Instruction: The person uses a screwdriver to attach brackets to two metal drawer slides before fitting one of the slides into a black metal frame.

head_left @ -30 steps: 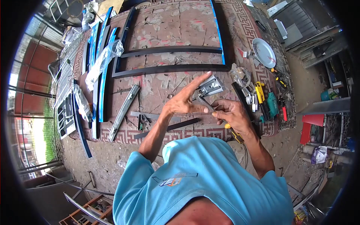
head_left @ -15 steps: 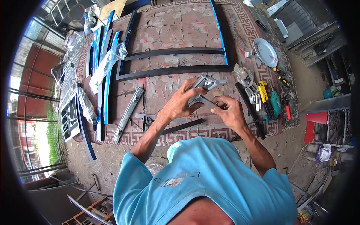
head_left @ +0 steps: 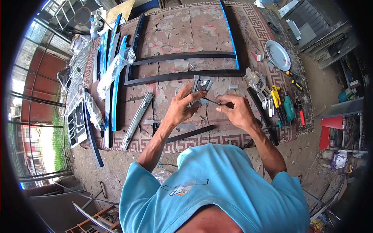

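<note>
My left hand is wrapped round a short grey metal profile piece, held upright over the patterned cloth. A thin dark strip or tool runs from that piece to my right hand, whose thumb and fingers pinch its outer end. Just beyond the hands is a dark rectangular frame with blue film on its right side. A small grey block lies on the cloth, above my right hand in the view.
Left of my arms lie a metal rail and blue-filmed bars. A dark bar lies near the table's front edge. At the right are a yellow tool, a green drill and an oval plate.
The metal piece in my left hand has turned more upright and shifted left. My right hand still pinches the strip, now slightly farther from my left hand. The small block is now uncovered.
</note>
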Demonstrator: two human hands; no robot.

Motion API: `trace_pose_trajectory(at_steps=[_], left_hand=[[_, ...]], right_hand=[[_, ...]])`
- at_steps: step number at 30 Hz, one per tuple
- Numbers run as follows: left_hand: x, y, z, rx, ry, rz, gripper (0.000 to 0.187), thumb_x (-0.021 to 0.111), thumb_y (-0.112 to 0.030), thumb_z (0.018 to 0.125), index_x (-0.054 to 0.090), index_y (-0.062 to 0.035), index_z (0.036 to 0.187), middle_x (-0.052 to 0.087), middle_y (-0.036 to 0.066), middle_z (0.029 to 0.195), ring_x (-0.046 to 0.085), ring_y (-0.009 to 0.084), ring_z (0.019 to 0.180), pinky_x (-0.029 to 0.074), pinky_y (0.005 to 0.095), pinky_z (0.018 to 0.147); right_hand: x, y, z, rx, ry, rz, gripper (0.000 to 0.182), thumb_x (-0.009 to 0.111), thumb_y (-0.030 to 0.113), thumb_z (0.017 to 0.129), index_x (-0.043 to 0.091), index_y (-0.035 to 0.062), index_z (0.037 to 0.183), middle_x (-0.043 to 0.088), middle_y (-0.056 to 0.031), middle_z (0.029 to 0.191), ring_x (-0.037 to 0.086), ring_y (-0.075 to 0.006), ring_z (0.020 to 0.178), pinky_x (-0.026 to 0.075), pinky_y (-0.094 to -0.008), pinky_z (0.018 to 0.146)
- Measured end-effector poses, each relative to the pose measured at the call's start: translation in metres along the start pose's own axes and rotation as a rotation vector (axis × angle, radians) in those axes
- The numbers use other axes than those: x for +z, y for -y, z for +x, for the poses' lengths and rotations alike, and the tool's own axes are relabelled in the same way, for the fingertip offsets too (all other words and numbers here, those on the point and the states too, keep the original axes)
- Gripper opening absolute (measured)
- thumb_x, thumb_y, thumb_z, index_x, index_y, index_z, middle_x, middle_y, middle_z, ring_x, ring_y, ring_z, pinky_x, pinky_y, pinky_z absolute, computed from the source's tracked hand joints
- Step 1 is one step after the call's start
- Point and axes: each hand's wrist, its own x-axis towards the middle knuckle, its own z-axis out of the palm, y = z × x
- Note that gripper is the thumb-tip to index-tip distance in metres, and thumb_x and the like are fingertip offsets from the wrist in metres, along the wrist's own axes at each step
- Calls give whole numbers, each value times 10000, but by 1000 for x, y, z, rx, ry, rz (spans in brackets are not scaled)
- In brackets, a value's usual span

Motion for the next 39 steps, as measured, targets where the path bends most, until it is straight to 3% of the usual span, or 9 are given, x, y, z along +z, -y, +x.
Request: trace_pose_trajectory(at_steps=[6, 9, 11, 14, 19, 31, 35, 37, 39], left_hand=[[-6, 1, -1, -23, -1, 46, 535, 772, 7, 588, 619, -132, 1081, 618, 100, 1013, 599, 271, 939, 513, 336, 746], [-11, -1, -3, -32, -3, 57, 542, 784, -9, 579, 615, -124, 1080, 621, 103, 1007, 609, 264, 909, 508, 335, 726], [-16, 0, -5, -67, 11, 20, 509, 741, -7, 652, 584, -147, 1115, 563, 113, 1159, 577, 304, 1023, 540, 374, 785], [-24, -2, -7, -78, 5, 57, 509, 747, -10, 649, 587, -151, 1111, 591, 102, 1103, 596, 290, 984, 534, 359, 766], [-32, 0, -11, -88, -40, 40, 476, 742, 0, 655, 599, -142, 1086, 606, 96, 1044, 612, 285, 933, 523, 359, 750], [-17, 8, -25, 11, -180, 117, 504, 676, 68, 692, 567, -148, 1134, 552, 170, 1161, 594, 325, 985, 527, 362, 729], [-13, 14, -29, 19, -235, 174, 539, 682, 67, 686, 545, -153, 1159, 523, 179, 1203, 591, 330, 998, 530, 357, 733], [-15, 17, -33, 4, -266, 214, 545, 684, 66, 684, 541, -151, 1162, 517, 179, 1210, 590, 327, 1002, 531, 355, 736], [-21, 21, -34, -23, -260, 200, 521, 686, 65, 682, 546, -134, 1142, 517, 174, 1208, 586, 330, 1012, 528, 365, 751]], right_hand=[[11, -2, 8, -66, -73, 22, 258, 725, -11, 652, 595, 19, 873, 591, -80, 804, 607, -199, 727, 477, -316, 649], [16, 4, 10, -120, -92, -4, 271, 718, -18, 653, 579, 20, 883, 585, -76, 813, 595, -200, 722, 474, -309, 654], [18, 6, 12, -97, -85, 19, 266, 709, -24, 655, 570, 21, 877, 589, -86, 827, 602, -226, 733, 475, -328, 664], [23, 6, 16, -229, -140, -54, 259, 692, 12, 698, 600, 32, 939, 614, -117, 873, 612, -286, 783, 479, -362, 691], [22, 10, 26, -180, 93, -73, 292, 671, 100, 774, 632, 36, 1057, 646, -162, 962, 626, -313, 872, 486, -351, 748], [23, 30, 32, -233, -3, -69, 324, 719, 8, 677, 638, 16, 990, 636, -138, 951, 619, -280, 829, 478, -346, 709], [29, 2, 35, -309, -41, -27, 332, 707, 23, 705, 632, 13, 1028, 633, -149, 951, 621, -275, 826, 477, -342, 704], [35, -30, 39, -111, -104, -97, 354, 684, 37, 741, 616, 15, 1088, 638, -161, 933, 628, -271, 837, 480, -332, 708], [50, -73, 37, -147, -111, -120, 359, 655, 55, 757, 613, 53, 1114, 630, -188, 878, 624, -313, 768, 491, -348, 674]])
